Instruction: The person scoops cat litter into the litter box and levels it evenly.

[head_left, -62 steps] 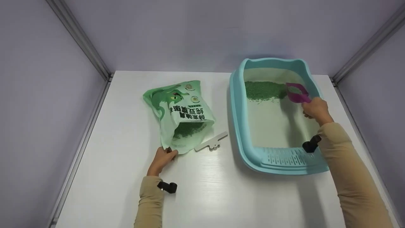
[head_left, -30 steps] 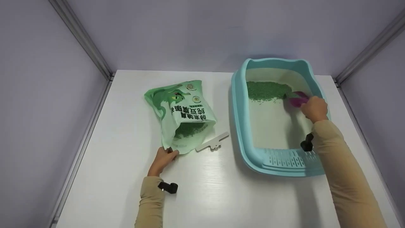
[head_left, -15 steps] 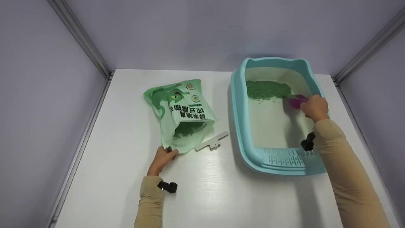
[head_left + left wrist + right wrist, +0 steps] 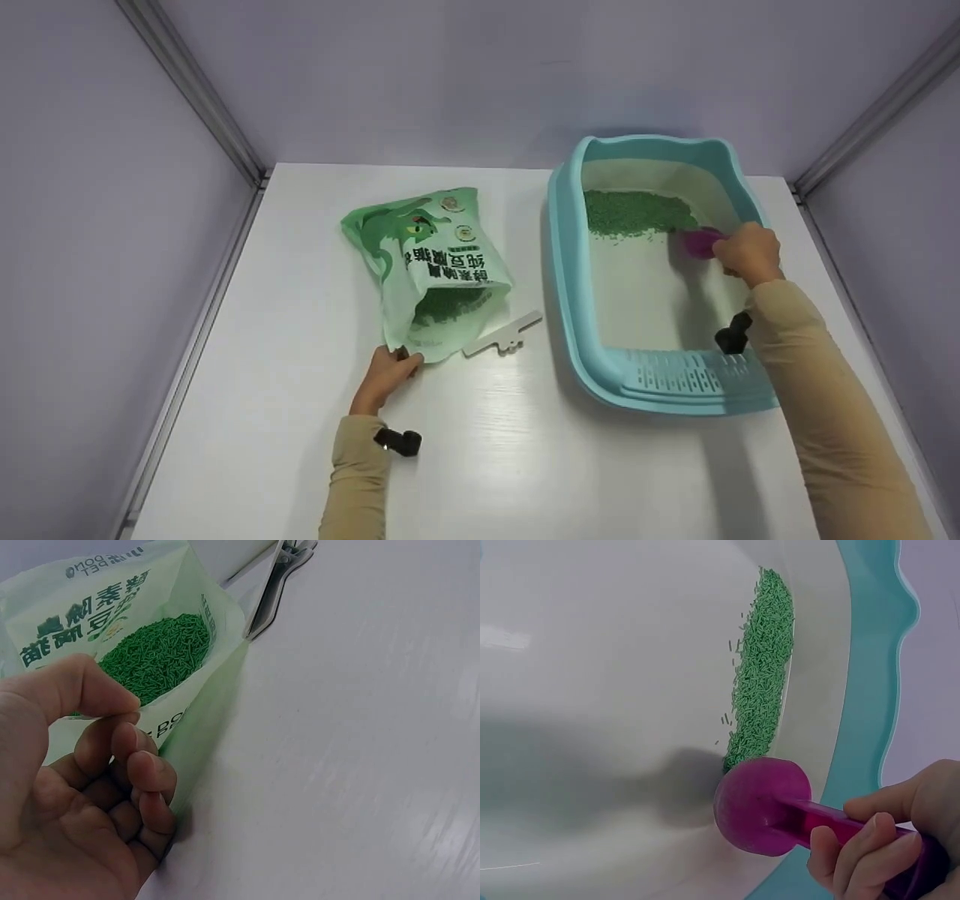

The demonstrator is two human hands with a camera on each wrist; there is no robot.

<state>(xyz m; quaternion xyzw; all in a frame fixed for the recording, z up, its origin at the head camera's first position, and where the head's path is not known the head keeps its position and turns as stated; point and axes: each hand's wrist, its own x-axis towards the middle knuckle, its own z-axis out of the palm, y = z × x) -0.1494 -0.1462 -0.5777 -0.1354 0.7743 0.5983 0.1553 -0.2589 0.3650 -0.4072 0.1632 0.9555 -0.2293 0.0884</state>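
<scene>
My left hand (image 4: 386,375) pinches the near edge of a green-and-white cat litter bag (image 4: 442,247) between thumb and finger. The bag lies on its side with its mouth toward me, and green pellets (image 4: 161,652) show inside. On the right, my right hand (image 4: 750,253) grips the handle of a purple scoop (image 4: 757,806) inside a blue litter box (image 4: 570,300). The scoop is tipped so its rounded underside faces the right wrist camera, its edge at the end of a strip of green litter (image 4: 637,213). The scoop's inside is hidden.
A grey clip (image 4: 504,335) lies on the white table (image 4: 480,465) between the bag and the litter box. The box's near end has a slotted step (image 4: 671,373). Pale walls (image 4: 480,82) stand behind and on both sides.
My right hand has tilted the scoop over, and pellets that were in it now lie at the right end of the litter strip. The left hand and bag have stayed in place.
</scene>
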